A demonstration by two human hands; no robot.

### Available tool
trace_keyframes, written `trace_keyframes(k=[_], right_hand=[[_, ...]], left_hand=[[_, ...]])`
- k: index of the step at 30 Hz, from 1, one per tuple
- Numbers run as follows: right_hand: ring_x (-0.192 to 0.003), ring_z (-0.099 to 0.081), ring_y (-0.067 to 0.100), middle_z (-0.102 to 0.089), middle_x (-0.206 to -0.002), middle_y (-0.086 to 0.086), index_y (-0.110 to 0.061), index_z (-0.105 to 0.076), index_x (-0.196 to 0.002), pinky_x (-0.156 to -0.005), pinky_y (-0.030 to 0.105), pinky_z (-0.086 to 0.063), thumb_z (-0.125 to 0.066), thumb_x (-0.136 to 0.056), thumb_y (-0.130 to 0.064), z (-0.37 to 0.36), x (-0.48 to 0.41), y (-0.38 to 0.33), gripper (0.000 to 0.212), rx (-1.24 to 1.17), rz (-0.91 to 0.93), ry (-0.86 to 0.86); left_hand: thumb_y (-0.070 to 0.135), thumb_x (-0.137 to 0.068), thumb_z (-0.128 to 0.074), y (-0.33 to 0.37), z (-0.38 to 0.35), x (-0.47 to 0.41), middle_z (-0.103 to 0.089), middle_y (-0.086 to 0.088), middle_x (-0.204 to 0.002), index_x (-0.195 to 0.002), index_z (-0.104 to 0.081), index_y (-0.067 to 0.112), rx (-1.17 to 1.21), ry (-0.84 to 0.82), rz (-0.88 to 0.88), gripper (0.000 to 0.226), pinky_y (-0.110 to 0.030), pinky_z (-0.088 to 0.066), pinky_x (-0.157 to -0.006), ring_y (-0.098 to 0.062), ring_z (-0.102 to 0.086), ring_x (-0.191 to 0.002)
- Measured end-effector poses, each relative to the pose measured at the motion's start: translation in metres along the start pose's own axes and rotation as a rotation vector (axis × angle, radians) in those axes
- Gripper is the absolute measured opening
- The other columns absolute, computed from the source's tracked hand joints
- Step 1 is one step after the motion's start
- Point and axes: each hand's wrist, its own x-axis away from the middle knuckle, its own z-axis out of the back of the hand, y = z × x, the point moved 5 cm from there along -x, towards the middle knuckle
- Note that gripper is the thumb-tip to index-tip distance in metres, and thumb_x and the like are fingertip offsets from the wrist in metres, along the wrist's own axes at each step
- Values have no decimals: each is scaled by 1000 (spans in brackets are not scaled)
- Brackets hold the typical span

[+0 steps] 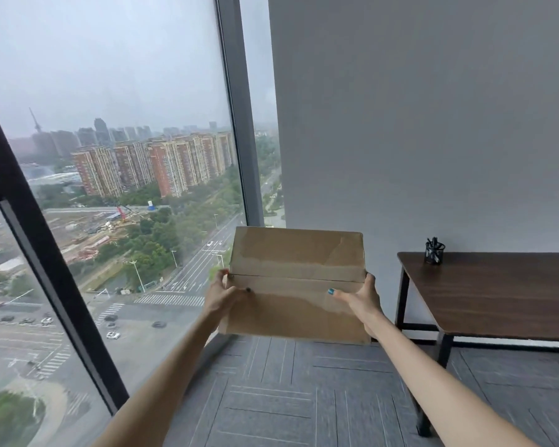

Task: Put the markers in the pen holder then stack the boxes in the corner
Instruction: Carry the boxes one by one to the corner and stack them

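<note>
One head-worn wide-angle camera looks forward and slightly down along both outstretched arms toward the room's corner, where the window (126, 221) meets the grey wall (433, 124). The bench (497, 295) sits right; carpeted floor (288, 398) fills the bottom.

One cardboard box (296, 285), two hands — left (221, 293), right (362, 296) — one table (497, 295), one pen holder (434, 251).
</note>
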Motion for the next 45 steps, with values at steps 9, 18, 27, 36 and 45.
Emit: trace_keyframes(k=[9,18,27,36,45], right_hand=[[-124,-46,28,-46,-139,7,-18,-27,-137,-98,39,-44,-83,-69,-29,-104,-176,-15,89,39,29,-32],[-135,-36,29,-37,-148,7,-17,-21,-142,-106,40,-35,-81,-72,-29,-219,-380,-39,93,79,50,-152],[-139,-32,28,-31,-153,6,-19,-14,-146,-112,43,-32,-82,-71,-33,-368,-530,-50,102,123,26,-219],[-130,-42,30,-45,-143,5,-15,-23,-141,-106,42,-37,-83,-71,-28,-504,-664,-34,93,169,-42,-184],[-120,-50,28,-52,-132,7,-18,-28,-135,-100,44,-44,-84,-67,-31,-564,-802,28,89,203,-211,-181]], left_hand=[[18,-51,-71,-28,3,-188,-63,-8,-98,-105,-46,16,60,6,22,60,-34,-52,-71,-24,-61,-86],[9,-50,-68,-57,11,-405,-63,-11,-101,-91,-45,17,70,95,97,48,-42,-52,-78,-26,-60,-89],[4,-49,-65,-107,56,-590,-58,-15,-110,-111,-42,11,153,88,107,67,-37,-53,-64,-27,-61,-91],[2,-47,-58,-158,84,-775,-58,0,-91,-130,-34,24,96,-37,182,90,-31,-52,-59,-16,-59,-78],[3,-50,-57,-217,30,-924,-54,0,-89,-135,-27,27,63,-155,290,93,-31,-51,-60,-16,-56,-77]])
